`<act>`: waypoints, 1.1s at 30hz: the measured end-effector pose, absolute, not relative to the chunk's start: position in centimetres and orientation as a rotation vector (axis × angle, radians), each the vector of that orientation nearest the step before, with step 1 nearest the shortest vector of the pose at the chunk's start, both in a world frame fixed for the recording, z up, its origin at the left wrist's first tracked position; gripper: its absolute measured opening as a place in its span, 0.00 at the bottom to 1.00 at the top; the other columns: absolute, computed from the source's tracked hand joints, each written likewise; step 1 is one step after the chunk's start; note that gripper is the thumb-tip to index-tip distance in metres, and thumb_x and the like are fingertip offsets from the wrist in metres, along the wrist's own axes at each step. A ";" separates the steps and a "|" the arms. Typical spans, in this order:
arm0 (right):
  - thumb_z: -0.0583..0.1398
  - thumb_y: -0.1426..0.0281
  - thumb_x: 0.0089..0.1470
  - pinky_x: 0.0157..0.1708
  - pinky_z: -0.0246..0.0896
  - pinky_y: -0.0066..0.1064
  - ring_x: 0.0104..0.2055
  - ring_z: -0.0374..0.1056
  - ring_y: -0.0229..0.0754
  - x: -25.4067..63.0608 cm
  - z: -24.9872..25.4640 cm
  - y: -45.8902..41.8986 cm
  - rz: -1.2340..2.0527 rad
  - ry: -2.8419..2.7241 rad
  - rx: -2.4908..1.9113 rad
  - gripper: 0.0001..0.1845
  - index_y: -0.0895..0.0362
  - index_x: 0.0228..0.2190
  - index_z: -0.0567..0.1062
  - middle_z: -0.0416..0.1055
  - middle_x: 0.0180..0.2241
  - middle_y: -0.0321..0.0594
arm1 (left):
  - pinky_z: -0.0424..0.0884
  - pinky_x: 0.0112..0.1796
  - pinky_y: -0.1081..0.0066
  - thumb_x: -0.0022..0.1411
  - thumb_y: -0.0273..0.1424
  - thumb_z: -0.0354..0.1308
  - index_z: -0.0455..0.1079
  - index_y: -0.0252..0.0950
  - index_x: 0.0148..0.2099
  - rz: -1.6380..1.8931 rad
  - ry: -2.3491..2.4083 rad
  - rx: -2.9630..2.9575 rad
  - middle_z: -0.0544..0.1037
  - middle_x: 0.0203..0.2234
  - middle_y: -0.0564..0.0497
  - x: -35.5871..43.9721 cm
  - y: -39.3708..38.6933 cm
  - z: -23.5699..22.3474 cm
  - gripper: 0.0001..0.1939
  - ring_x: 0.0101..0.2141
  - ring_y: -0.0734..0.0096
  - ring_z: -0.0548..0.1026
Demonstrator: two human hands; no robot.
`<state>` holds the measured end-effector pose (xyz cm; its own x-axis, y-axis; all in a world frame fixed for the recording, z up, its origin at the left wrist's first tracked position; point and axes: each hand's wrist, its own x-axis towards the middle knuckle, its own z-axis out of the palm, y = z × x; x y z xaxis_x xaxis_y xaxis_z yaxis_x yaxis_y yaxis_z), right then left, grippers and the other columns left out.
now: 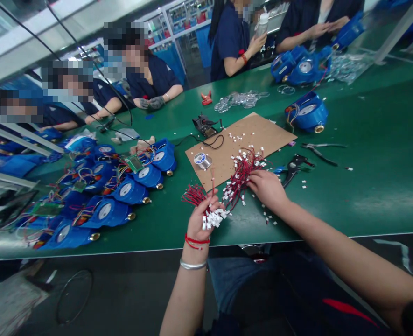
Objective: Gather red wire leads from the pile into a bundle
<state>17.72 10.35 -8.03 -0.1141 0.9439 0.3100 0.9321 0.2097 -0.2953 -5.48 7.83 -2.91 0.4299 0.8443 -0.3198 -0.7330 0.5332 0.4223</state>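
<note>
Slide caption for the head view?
Left hand holds a wire bundle; right hand touches a wire pile lying partly on cardboard.

Diffuse light, faint sheen on green table (377, 196), shadowed floor (132, 289), stretched edges

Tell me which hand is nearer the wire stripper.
Right. The right hand is just left of the wire stripper, fingers at the wire pile. The left hand is farther left, beyond that pile, gripping a wire bundle.
</note>
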 end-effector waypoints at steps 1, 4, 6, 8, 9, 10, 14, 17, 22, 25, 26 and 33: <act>0.54 0.66 0.59 0.49 0.58 0.38 0.47 0.65 0.46 18.0 -7.8 10.4 0.040 -2.022 -1.771 0.13 0.58 0.39 0.76 0.71 0.43 0.44 | 0.71 0.36 0.75 0.62 0.20 0.47 0.68 0.30 0.42 1.040 0.539 0.227 0.62 0.24 0.56 -5.8 7.9 -2.6 0.09 0.21 0.85 0.63; 0.52 0.67 0.61 0.45 0.62 0.34 0.45 0.67 0.45 18.7 -7.0 10.2 0.048 -1.929 -1.850 0.16 0.58 0.44 0.74 0.71 0.43 0.45 | 0.71 0.35 0.74 0.62 0.19 0.47 0.67 0.31 0.40 1.109 0.549 0.196 0.66 0.28 0.54 -6.2 7.6 -2.9 0.09 0.25 0.82 0.67; 0.51 0.67 0.61 0.44 0.62 0.34 0.44 0.68 0.45 19.1 -6.5 9.7 0.057 -1.937 -1.867 0.16 0.57 0.46 0.74 0.72 0.43 0.45 | 0.71 0.36 0.73 0.62 0.20 0.47 0.66 0.31 0.39 1.096 0.569 0.166 0.67 0.28 0.53 -6.0 7.0 -3.9 0.08 0.27 0.80 0.68; 0.51 0.67 0.61 0.43 0.63 0.34 0.44 0.69 0.45 19.3 -6.0 9.2 0.076 -1.961 -1.871 0.16 0.57 0.45 0.74 0.73 0.42 0.45 | 0.71 0.37 0.71 0.63 0.21 0.48 0.66 0.31 0.37 1.059 0.581 0.140 0.65 0.24 0.55 -5.5 6.2 -5.1 0.06 0.26 0.80 0.68; 0.51 0.67 0.61 0.43 0.63 0.35 0.43 0.69 0.45 19.4 -5.7 8.9 0.090 -1.967 -1.869 0.16 0.57 0.45 0.74 0.73 0.41 0.44 | 0.71 0.37 0.71 0.63 0.22 0.49 0.66 0.31 0.36 1.039 0.580 0.133 0.63 0.22 0.56 -5.2 5.8 -5.6 0.06 0.25 0.80 0.67; 0.51 0.68 0.61 0.44 0.63 0.35 0.43 0.69 0.45 19.5 -5.4 8.7 0.106 -1.969 -1.861 0.16 0.57 0.44 0.75 0.73 0.41 0.44 | 0.71 0.38 0.70 0.64 0.23 0.49 0.66 0.31 0.36 1.021 0.578 0.131 0.61 0.19 0.58 -4.8 5.5 -6.0 0.06 0.24 0.80 0.67; 0.51 0.67 0.61 0.45 0.62 0.35 0.43 0.69 0.44 20.0 -4.1 8.0 0.143 -1.927 -1.776 0.15 0.58 0.40 0.77 0.74 0.40 0.44 | 0.72 0.39 0.69 0.65 0.25 0.50 0.68 0.31 0.38 0.977 0.602 0.153 0.55 0.14 0.61 -3.9 4.6 -6.5 0.06 0.22 0.80 0.66; 0.52 0.65 0.61 0.42 0.63 0.34 0.41 0.70 0.44 20.0 -2.9 7.4 0.194 -1.770 -1.746 0.16 0.58 0.40 0.77 0.75 0.39 0.42 | 0.72 0.40 0.69 0.64 0.25 0.51 0.70 0.30 0.41 0.977 0.617 0.167 0.58 0.14 0.60 -3.6 4.4 -6.4 0.07 0.23 0.79 0.68; 0.49 0.65 0.62 0.42 0.63 0.34 0.42 0.70 0.43 17.1 -2.5 5.1 0.438 -1.693 -1.658 0.17 0.58 0.41 0.75 0.75 0.40 0.41 | 0.70 0.45 0.63 0.62 0.25 0.53 0.69 0.32 0.48 0.932 0.680 0.197 0.76 0.32 0.49 -2.3 3.8 -6.2 0.12 0.38 0.69 0.75; 0.48 0.67 0.63 0.40 0.63 0.35 0.40 0.70 0.43 14.1 -3.2 3.2 0.606 -1.926 -1.586 0.16 0.58 0.38 0.74 0.74 0.38 0.43 | 0.65 0.51 0.60 0.60 0.26 0.56 0.69 0.34 0.50 0.930 0.660 0.285 0.74 0.48 0.44 -1.1 3.2 -6.1 0.15 0.50 0.61 0.70; 0.48 0.68 0.63 0.40 0.63 0.35 0.40 0.70 0.44 13.4 -3.5 2.7 0.653 -2.011 -1.553 0.15 0.58 0.38 0.74 0.74 0.39 0.43 | 0.63 0.53 0.61 0.59 0.27 0.57 0.70 0.34 0.49 0.949 0.659 0.321 0.73 0.50 0.44 -0.9 3.0 -6.1 0.14 0.52 0.60 0.69; 0.51 0.66 0.62 0.44 0.61 0.34 0.42 0.67 0.42 16.1 -5.9 4.1 0.517 -2.104 -1.587 0.13 0.57 0.40 0.73 0.70 0.39 0.43 | 0.65 0.51 0.55 0.62 0.30 0.55 0.72 0.34 0.33 1.161 0.770 0.174 0.78 0.34 0.48 -2.6 3.6 -6.6 0.07 0.41 0.65 0.75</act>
<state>16.09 4.06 -5.95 -0.2349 0.9634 0.1295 0.7938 0.2670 -0.5465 -2.58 3.64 -6.64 0.1789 0.8721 -0.4555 -0.7590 0.4169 0.5001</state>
